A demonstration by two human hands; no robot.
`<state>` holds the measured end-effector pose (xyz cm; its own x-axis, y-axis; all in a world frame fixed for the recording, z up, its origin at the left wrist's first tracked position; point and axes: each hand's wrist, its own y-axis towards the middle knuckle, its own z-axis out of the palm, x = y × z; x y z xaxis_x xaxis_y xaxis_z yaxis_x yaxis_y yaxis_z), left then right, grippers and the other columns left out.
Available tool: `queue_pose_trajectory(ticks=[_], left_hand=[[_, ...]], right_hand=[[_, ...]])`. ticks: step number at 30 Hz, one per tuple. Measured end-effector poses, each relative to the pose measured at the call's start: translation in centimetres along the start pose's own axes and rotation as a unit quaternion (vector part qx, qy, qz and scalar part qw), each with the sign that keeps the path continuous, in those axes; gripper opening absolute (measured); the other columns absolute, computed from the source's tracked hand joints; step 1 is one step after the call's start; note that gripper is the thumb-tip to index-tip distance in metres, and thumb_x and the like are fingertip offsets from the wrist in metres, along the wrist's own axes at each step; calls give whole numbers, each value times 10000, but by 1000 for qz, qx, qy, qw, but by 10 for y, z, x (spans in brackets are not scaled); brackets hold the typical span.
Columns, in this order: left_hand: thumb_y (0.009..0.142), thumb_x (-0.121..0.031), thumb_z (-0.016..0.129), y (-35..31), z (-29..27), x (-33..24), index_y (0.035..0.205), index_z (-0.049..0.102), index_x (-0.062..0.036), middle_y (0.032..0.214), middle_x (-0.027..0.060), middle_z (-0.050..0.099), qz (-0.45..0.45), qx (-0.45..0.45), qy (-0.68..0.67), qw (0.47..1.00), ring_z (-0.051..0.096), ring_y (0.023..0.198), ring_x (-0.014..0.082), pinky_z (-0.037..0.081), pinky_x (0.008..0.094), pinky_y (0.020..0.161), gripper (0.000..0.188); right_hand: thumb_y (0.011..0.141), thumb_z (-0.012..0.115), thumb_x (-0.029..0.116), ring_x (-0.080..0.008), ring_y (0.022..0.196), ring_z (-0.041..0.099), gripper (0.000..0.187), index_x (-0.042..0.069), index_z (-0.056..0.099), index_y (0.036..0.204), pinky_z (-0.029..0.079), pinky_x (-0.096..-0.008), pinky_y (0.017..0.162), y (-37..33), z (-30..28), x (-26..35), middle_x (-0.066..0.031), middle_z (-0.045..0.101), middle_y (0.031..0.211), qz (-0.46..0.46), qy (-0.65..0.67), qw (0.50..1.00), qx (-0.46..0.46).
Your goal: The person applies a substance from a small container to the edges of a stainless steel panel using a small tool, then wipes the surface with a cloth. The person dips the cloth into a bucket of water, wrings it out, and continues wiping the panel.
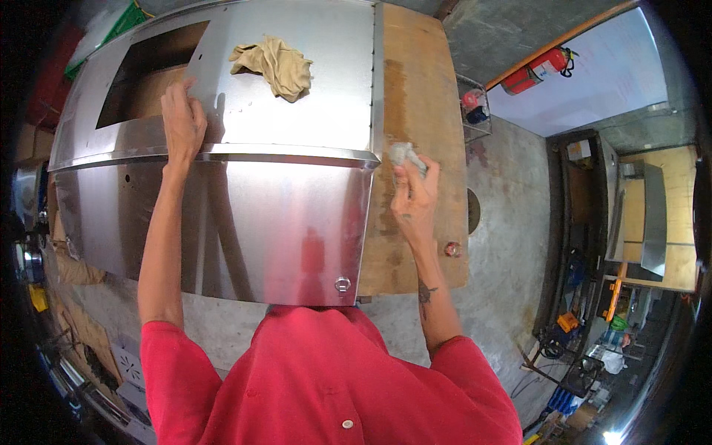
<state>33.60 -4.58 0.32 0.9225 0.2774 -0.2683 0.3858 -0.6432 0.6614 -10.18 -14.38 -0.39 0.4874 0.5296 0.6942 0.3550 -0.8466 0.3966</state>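
A large stainless steel cabinet (297,200) lies on a wooden board (419,81), with a rectangular cut-out (152,78) at the far left of its top face. My left hand (182,122) is over the top face beside the cut-out's near right corner. Its fingers are loosely bent and apart, with nothing in them; whether they touch the metal I cannot tell. In my right hand (415,193) is a crumpled whitish rag (404,154), held over the board just right of the cabinet's edge. A crumpled tan cloth (276,65) rests on the steel top.
A small round red-and-silver object (452,249) sits near the board's right edge. Dark wet-looking patches mark the wood. A wire basket (475,111) stands beyond the board, and a red fire extinguisher (535,70) farther right. Cluttered racks (586,245) line the right side.
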Motion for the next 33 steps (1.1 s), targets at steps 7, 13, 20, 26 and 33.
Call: queue_pose_trajectory(ticks=[7,13,20,26,33], left_hand=[[944,13,535,-6,2,-2,1326,554,18,1225,228,593,-21,19,-23,999,564,1151,395,457,472,1020,382],[964,-42,556,-7,-1,-16,1284,582,2,1192,211,612,-66,12,5,998,580,1136,370,481,470,996,325],[965,-48,557,-9,-1,-12,1279,580,-10,1175,191,630,-77,24,-2,997,597,1122,350,501,455,986,317],[967,-43,553,-11,-1,-8,1275,577,-13,1178,179,638,-59,19,-21,998,604,1127,342,506,454,988,311],[972,-41,546,-10,-2,-7,1283,578,-15,1174,174,646,-64,22,-26,997,611,1131,329,506,446,996,313]], right_hand=[[1054,632,167,-384,1128,616,259,-27,713,1206,504,-437,942,-23,27,-14,-237,598,1212,-52,-22,998,26],[1038,631,158,-368,1075,621,220,-4,719,1159,497,-434,930,22,-4,16,-208,611,1153,-65,-70,995,14],[923,672,118,-378,1066,569,222,68,738,1129,475,-485,927,104,-4,50,-184,599,1146,-271,-239,909,210],[826,669,51,-333,1135,542,308,121,754,1114,461,-456,933,127,1,43,-116,560,1180,-347,-337,794,368],[830,659,32,-316,1175,548,326,153,765,1113,468,-448,961,191,30,25,-83,574,1216,-417,-403,763,287]])
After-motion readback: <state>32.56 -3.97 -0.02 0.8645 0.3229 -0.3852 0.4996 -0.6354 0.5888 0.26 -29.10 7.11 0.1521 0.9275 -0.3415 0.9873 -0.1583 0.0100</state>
